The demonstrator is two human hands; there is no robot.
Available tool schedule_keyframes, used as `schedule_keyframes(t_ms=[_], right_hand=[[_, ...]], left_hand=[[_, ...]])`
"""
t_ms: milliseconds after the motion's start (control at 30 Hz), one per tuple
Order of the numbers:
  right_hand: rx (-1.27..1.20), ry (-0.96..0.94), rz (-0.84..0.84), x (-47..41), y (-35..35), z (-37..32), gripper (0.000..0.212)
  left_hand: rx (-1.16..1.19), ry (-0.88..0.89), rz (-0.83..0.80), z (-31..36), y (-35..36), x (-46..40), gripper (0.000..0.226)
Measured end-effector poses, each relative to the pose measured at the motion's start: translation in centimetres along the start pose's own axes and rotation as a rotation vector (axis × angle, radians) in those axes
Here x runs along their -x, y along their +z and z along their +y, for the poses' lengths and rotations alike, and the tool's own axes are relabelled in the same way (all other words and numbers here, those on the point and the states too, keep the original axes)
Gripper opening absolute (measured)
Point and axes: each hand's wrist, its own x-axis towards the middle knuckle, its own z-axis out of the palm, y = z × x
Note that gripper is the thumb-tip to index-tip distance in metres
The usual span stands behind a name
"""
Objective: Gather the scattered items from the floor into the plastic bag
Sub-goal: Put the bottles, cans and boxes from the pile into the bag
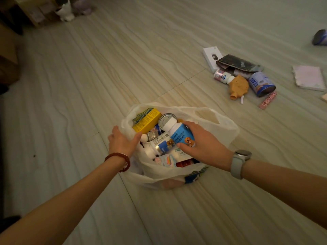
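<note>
At the floor's (70, 85) far left corner, dim cardboard boxes (10, 55) stand beside a small white figure (65, 12), too blurred to make out.

Near the middle of the floor sits the plastic bag (177, 175), its mouth wide open. The left hand (122, 141), a bead bracelet (120, 160) at its wrist, holds the bag's left rim with the thumb hooked over the film and the fingers curled behind it. Inside, from the left: a yellow box (146, 122) tilted against the far rim, a tin (166, 119) with its silver end up just beside it, a second bottle (157, 145) lying below them, and flat packets (169, 159) near the near rim.

The right hand (200, 144), a watch (239, 162) on its wrist, grips a white and blue bottle (178, 132) over the bag's mouth. The fingers wrap its far side, the thumb presses the near side, and its white cap points up and left, by the tin.

Toward the floor's right edge, well apart from the bag, lies a cluster: a white box (210, 57), a dark pouch (238, 63) overlapping it, a small bottle (222, 76) on its side, a tan toy (238, 86) touching it, a blue can (261, 84) just right of that, and a pink tube (268, 100) near the can. Further right lies a pale pad (308, 77), and a dark blue item (320, 37) rests at the far right edge, cut off.
</note>
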Motion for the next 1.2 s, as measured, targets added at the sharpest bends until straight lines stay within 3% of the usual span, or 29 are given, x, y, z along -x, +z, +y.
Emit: schedule_keyframes(t_ms=[100,200,467,633,800,900,1067,1200], right_hand=[[-0.062,0.009,-0.006,-0.6,0.5,-0.8,0.06],[-0.052,-0.018,-0.067,-2.1,1.1,-1.7,0.061],[-0.01,-0.044,-0.169,-5.9,4.3,-5.5,0.063],[0.15,-0.136,-0.026,-6.8,5.0,-6.2,0.058],[-0.212,-0.154,-0.127,-6.2,4.9,-6.6,0.046],[-0.076,-0.265,-0.149,-5.1,5.2,-5.1,0.046],[0.299,-0.309,-0.386,-4.4,6.0,-3.5,0.063],[0.299,-0.304,-0.281,-5.3,4.8,-4.4,0.053]], left_hand=[[0.221,-0.02,-0.057,-0.3,-0.7,-0.1,0.035],[0.172,0.113,0.057,-0.3,-2.1,0.3,0.025],[0.154,0.232,0.266,-1.4,-4.8,2.2,0.019],[0.134,0.28,0.302,-1.2,-5.6,2.7,0.022],[0.146,0.276,0.319,-1.0,-5.6,2.6,0.02],[0.158,0.288,0.32,-0.7,-5.4,2.4,0.02],[0.157,0.325,0.316,-0.9,-5.4,2.4,0.019],[0.153,0.339,0.312,-1.5,-5.5,2.7,0.018]])
